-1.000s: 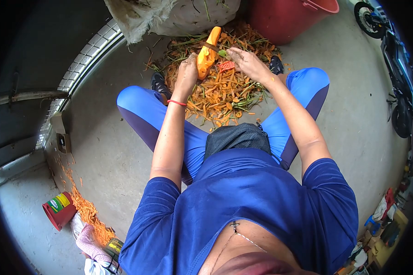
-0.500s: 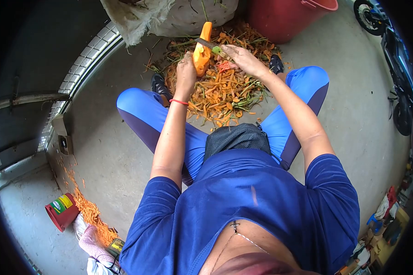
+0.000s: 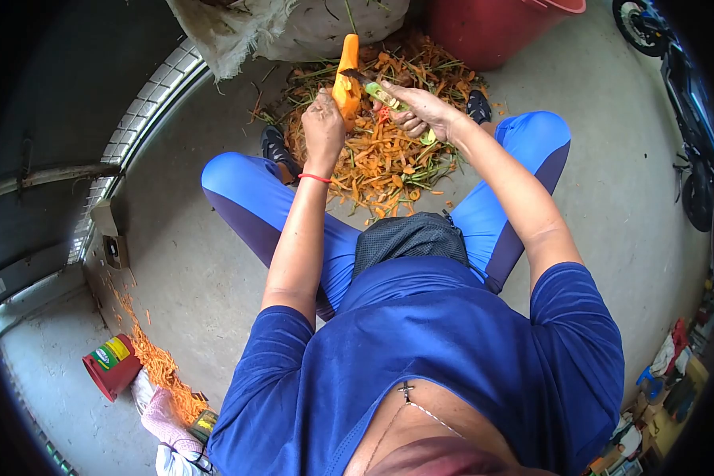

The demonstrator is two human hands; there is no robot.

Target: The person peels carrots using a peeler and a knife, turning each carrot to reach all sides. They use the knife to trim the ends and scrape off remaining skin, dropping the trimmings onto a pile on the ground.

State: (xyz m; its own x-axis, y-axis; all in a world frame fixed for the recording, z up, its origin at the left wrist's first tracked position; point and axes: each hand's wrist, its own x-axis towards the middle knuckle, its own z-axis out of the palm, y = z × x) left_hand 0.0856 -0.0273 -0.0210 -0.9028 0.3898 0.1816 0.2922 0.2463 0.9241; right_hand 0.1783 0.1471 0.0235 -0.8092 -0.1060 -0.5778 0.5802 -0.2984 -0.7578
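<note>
While our left hand (image 3: 324,123) is curled round the near end of a carrot (image 3: 347,86), holding it above the heaped peelings (image 3: 381,170), our right hand (image 3: 427,115) has its fingers wrapped loosely about a green-handled knife (image 3: 383,97), its dark blade (image 3: 357,77) at the carrot's side; farther out, we see a pale sack (image 3: 333,32) and a red tub (image 3: 484,40) on the floor (image 3: 611,174)

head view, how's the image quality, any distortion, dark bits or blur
Head view: strong fisheye, the grating bowed and the corners black; head view: grating bright, dark panel beside it losing detail; head view: right hand reads clearly, but the knife blade is too small to judge for blur.
</note>
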